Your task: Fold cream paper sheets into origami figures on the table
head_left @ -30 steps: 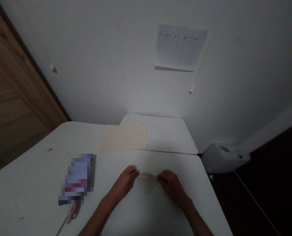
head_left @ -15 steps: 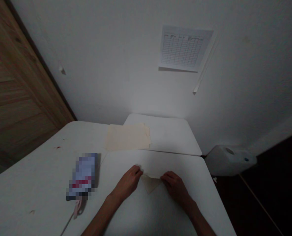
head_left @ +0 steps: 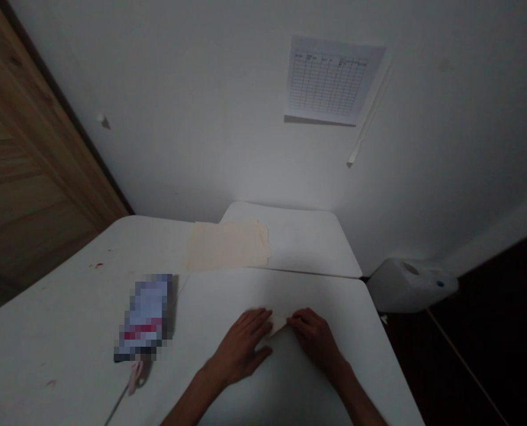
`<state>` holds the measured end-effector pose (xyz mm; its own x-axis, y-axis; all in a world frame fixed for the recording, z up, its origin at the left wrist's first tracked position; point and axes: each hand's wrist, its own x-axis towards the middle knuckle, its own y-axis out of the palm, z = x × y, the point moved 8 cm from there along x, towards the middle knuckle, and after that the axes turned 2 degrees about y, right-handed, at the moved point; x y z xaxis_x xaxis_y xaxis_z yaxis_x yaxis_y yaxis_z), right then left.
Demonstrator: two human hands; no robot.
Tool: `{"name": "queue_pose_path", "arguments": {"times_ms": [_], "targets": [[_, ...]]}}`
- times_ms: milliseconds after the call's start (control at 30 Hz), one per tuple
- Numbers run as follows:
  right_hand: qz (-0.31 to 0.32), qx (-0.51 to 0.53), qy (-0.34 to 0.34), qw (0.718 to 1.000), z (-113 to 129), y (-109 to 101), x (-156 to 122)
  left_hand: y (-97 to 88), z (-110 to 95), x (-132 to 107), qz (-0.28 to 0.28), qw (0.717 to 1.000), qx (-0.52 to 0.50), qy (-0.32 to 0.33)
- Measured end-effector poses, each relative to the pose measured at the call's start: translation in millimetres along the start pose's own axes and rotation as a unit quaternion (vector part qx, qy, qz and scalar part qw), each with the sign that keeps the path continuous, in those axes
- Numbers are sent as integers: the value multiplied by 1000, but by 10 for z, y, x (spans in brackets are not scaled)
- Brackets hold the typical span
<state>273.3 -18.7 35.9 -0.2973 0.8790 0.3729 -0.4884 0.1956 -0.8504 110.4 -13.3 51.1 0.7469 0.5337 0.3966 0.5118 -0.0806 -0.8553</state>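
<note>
Folded cream paper (head_left: pixel 280 323) lay crosswise between the hands; right hand (head_left: pixel 314 339) nearer, fingers pressed on its corner; left hand (head_left: pixel 240 348) flat, open, just beside it.

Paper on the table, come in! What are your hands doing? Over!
Left hand and right hand both on folded cream paper. Blurred packet off left, not touching.

And here's a folded sheet of cream paper (head_left: pixel 279 325), lying flat and mostly covered, pinned between the left hand (head_left: pixel 241 343) and the right hand (head_left: pixel 314 339), with just one pale, pointed wedge showing between those fingers!
</note>
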Motion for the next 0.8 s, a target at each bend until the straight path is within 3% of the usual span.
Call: {"name": "queue_pose_path", "arguments": {"times_ms": [267, 500, 800], "targets": [[1, -10, -5, 1000, 24, -30, 6, 45, 25, 1, 22, 999, -25, -10], [8, 6, -3, 1000, 65, -50, 15, 73, 13, 29, 82, 996, -20, -19], [19, 13, 6, 1000, 62, -38, -10, -2, -29, 63, 67, 998, -19, -13]]}}
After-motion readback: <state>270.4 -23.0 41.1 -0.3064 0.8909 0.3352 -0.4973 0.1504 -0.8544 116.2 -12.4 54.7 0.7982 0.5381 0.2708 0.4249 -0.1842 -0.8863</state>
